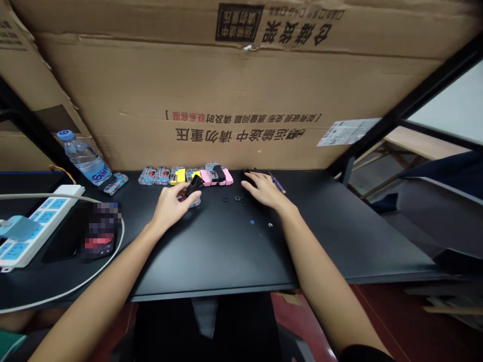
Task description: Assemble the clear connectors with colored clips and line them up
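Observation:
My left hand (171, 203) is closed around a small black plastic part (194, 185) with a clear casing (195, 202) showing beneath it. Whether the two are joined, I cannot tell. Over at the back of the desk, my right hand (264, 190) stretches its fingers over some small dark pieces (247, 171), partly hidden under the fingertips. Between the hands lie small black rings, one like a gear (237, 198). Nearer to me are a blue disc (252, 221) and a pale C-shaped clip (270, 225).
A row of clear-cased gadgets with yellow (178, 176), pink (228, 176) and black parts stands along the cardboard wall (226, 80). At left are a water bottle (85, 158), a power strip (41, 221), a looping white cable (121, 236) and a dark phone-like slab (66, 241).

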Action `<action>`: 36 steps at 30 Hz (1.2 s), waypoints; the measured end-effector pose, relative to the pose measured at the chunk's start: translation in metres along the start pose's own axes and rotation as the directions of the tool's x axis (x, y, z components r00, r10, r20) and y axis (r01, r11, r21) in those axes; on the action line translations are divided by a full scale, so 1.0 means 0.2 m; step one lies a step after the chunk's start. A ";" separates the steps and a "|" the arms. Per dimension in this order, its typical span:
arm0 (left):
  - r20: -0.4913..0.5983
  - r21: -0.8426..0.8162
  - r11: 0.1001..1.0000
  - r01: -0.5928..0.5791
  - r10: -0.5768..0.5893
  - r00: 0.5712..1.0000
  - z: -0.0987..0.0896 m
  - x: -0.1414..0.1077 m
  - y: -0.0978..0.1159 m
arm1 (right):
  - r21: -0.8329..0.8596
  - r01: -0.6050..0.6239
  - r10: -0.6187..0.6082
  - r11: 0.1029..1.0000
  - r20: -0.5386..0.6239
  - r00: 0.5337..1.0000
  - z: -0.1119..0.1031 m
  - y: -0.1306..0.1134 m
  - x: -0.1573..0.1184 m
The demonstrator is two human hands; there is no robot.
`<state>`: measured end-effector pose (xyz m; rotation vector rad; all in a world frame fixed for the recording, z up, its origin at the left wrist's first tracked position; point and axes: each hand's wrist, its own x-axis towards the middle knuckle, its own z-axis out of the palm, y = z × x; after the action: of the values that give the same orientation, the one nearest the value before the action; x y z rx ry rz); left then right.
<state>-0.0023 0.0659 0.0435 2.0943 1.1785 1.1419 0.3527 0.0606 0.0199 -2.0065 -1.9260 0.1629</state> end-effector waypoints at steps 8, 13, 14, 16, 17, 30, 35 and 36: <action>-0.069 -0.163 0.985 0.056 -0.068 0.995 0.01 0.01 -0.02 | 0.233 0.224 -0.134 0.946 -0.347 0.928 -0.10 -0.28 -0.08; 0.071 -0.057 0.997 -0.054 0.058 0.996 0.05 -0.02 -0.01 | 0.686 0.256 -0.238 0.681 -0.123 0.964 0.01 -0.55 -0.17; 0.114 -0.049 0.996 -0.077 0.082 0.990 0.06 -0.03 0.00 | 0.732 0.249 -0.271 0.634 -0.092 0.958 0.04 -0.59 -0.19; 0.182 -0.023 0.993 -0.114 0.117 0.976 0.07 -0.04 0.01 | 0.799 0.229 -0.304 0.556 -0.061 0.951 0.07 -0.66 -0.22; 0.209 -0.002 0.991 -0.132 0.130 0.969 0.07 -0.05 0.02 | 0.818 0.219 -0.298 0.532 -0.061 0.953 0.08 -0.68 -0.23; 0.296 0.347 0.922 -0.171 0.066 0.953 -0.01 -0.02 -0.03 | 0.863 0.095 -0.066 0.496 -0.072 0.995 0.05 -0.62 -0.19; 0.328 0.347 0.919 -0.188 0.070 0.942 -0.02 -0.02 -0.05 | 0.794 0.062 -0.068 0.605 -0.026 0.997 0.06 -0.59 -0.18; 0.326 0.348 0.918 -0.192 0.074 0.943 -0.03 -0.02 -0.05 | 0.780 0.053 -0.071 0.624 -0.011 0.997 0.07 -0.58 -0.18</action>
<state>-0.0124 0.0687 0.0372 2.5644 1.1850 0.6389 0.2364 0.0291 0.0390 -1.3243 -1.5122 0.8549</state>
